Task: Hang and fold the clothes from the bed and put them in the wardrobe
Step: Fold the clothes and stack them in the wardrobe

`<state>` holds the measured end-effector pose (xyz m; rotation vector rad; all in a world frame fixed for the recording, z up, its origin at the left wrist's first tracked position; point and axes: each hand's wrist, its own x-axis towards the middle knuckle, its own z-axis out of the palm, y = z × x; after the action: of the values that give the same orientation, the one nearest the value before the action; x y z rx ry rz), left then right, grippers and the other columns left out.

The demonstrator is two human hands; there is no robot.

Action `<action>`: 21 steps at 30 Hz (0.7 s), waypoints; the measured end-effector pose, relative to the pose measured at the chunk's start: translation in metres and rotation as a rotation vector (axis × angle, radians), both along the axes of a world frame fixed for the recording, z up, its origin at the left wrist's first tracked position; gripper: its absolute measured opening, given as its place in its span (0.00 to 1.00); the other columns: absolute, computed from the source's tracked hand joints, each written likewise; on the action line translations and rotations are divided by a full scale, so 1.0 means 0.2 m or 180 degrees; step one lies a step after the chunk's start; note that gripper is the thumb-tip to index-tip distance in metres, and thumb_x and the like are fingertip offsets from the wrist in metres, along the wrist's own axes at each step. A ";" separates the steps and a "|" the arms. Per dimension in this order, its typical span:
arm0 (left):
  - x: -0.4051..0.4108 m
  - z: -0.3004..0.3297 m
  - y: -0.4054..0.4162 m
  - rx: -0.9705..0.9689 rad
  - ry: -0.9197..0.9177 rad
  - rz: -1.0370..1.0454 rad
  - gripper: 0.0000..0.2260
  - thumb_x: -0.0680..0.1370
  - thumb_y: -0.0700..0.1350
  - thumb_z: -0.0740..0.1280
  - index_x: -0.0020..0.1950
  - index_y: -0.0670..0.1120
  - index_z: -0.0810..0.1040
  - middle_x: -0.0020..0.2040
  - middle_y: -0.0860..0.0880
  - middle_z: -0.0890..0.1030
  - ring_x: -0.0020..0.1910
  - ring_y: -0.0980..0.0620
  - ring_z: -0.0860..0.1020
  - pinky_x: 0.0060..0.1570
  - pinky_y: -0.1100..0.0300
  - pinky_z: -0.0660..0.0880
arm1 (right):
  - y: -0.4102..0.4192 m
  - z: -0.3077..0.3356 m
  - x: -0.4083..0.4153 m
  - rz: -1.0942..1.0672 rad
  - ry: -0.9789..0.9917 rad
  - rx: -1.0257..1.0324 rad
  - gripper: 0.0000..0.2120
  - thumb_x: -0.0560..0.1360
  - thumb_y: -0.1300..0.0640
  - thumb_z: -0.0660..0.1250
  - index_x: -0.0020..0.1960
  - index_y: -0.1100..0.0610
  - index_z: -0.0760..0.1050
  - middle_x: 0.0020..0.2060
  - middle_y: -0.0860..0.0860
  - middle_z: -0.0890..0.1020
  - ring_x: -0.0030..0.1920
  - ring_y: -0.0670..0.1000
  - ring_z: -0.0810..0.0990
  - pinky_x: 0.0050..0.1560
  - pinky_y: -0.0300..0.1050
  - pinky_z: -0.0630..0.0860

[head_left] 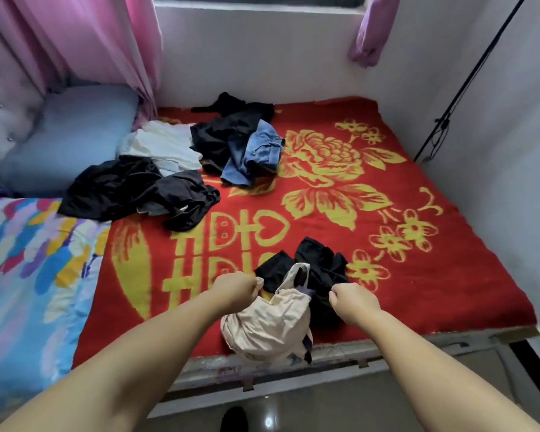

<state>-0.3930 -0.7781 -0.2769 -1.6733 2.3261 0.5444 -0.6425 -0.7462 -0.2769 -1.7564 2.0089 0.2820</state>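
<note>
Head view: a person stands at the near edge of the bed (418, 307), both forearms reaching out over it.
Left hand (236, 286): fingers curled tight, pinching an edge of the clothing at the near edge; whether that edge is black or cream cloth cannot be told.
Right hand (351, 299): fingers curled closed on the black garment (320, 263), which lies crumpled between and just beyond the two hands.
Cream garment (267, 327): bunched between the wrists, sagging over the near edge of the bed, touching the black one.
Step in hand: likely picking one piece out of the near heap to spread it for folding; nothing folded yet shows.
Next move: probably calls for drawing the hands apart to free the black piece from the cream one, then laying it flat on the red blanket (434, 244).
Middle left: another black heap (131, 190) beside the patterned quilt (28, 275).
Far: a white garment (166, 145), a denim piece (256, 154) and more black clothes (228, 126) lie in a loose pile near the blue pillow (72, 138).
Wardrobe: not in view.
</note>
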 end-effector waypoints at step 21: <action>-1.14 -0.95 -0.70 0.1073 0.0503 0.0144 0.19 0.79 0.44 0.60 0.71 0.44 0.64 0.65 0.42 0.68 0.65 0.43 0.68 0.58 0.51 0.71 | -0.88 -1.03 -0.71 0.0051 -0.0455 0.1070 0.20 0.81 0.49 0.55 0.71 0.54 0.63 0.65 0.55 0.72 0.60 0.58 0.75 0.50 0.49 0.71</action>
<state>-0.6203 -0.9189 -0.4672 -1.5739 2.1489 1.0470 -0.7852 -0.9230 -0.4825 -1.5364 1.7322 0.4571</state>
